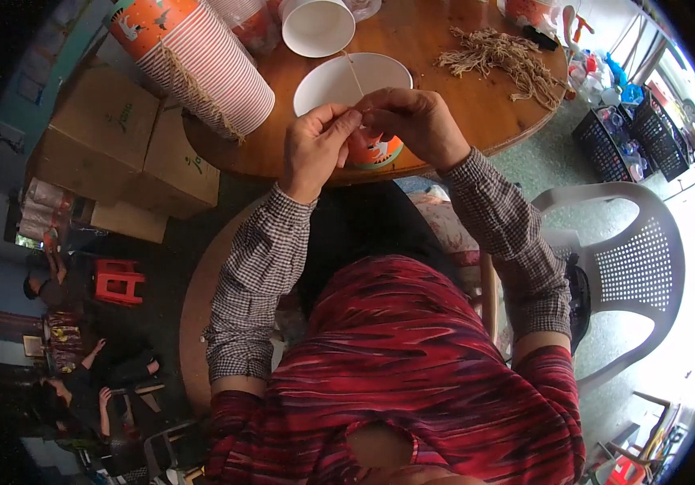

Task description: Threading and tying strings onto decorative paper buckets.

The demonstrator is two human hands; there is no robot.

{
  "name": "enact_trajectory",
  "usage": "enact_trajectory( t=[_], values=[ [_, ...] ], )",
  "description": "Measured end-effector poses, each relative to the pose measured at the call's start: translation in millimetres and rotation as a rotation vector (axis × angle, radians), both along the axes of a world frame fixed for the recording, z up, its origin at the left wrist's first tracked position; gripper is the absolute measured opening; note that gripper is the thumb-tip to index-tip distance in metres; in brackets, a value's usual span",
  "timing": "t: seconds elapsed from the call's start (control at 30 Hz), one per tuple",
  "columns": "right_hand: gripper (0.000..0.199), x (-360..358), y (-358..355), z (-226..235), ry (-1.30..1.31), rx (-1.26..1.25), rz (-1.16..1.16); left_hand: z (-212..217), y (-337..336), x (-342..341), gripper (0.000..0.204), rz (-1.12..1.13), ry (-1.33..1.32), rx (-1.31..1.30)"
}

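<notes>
The paper bucket (363,121) stands upright at the near edge of the round wooden bench (444,48), its white mouth open toward the camera and its orange printed wall showing just below the knuckles. Everything else is placed from this bucket.

Both hands meet over the bucket's near rim. The left hand (315,149) comes in from the left of the bucket, thumb and fingers pinched together on the end of a thin twine handle (354,73). The right hand (412,121) comes in from the right and curls over the same spot, fingertips closed against the left hand's fingertips; what exactly lies between them is hidden by the fingers. The twine runs as one straight line from the pinch across the bucket's mouth to its far rim, so its long axis points away from the person, and the held end sits directly under both hands. Neither hand is clearly nearer; they touch at the rim.

Beyond the bucket stands a second white paper bucket (317,26), also mouth up. To the far left of the bucket lies a tilted stack of nested orange and white buckets (202,65) with twine hanging from it. To the far right, a loose heap of cut twine pieces (501,61) rests on the bench. Cardboard boxes (121,145) sit on the floor left of the bench, and a white plastic chair (630,259) stands right of the person.
</notes>
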State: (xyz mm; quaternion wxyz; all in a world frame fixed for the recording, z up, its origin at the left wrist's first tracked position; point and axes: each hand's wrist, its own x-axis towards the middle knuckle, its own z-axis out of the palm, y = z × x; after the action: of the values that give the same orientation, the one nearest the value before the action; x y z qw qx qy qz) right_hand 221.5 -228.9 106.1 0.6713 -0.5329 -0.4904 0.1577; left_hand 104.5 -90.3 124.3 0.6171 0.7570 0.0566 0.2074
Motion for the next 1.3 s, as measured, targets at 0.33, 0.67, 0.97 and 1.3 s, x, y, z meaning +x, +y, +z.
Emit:
enact_trajectory(
  t=[0.33,0.67,0.97,1.3],
  values=[
    [0.007,-0.3,1.0,-4.7,-0.028,0.029,-0.121,5.1,-1.5,-1.8,0.020,-0.046,-0.027,-0.093],
    [0.009,0.0,0.2,-2.4,-0.161,0.048,-0.232,3.8,0.9,-2.8,0.020,0.016,0.001,0.197],
    [0.006,-6.3,0.3,7.8,-0.378,-0.045,-0.359,1.7,-1.6,-4.9,0.016,0.008,-0.027,0.267],
    [0.009,-1.9,14.8,2.2,-0.292,0.063,-0.396,-13.0,11.2,-3.5,0.018,0.018,-0.105,0.375]
  ],
)
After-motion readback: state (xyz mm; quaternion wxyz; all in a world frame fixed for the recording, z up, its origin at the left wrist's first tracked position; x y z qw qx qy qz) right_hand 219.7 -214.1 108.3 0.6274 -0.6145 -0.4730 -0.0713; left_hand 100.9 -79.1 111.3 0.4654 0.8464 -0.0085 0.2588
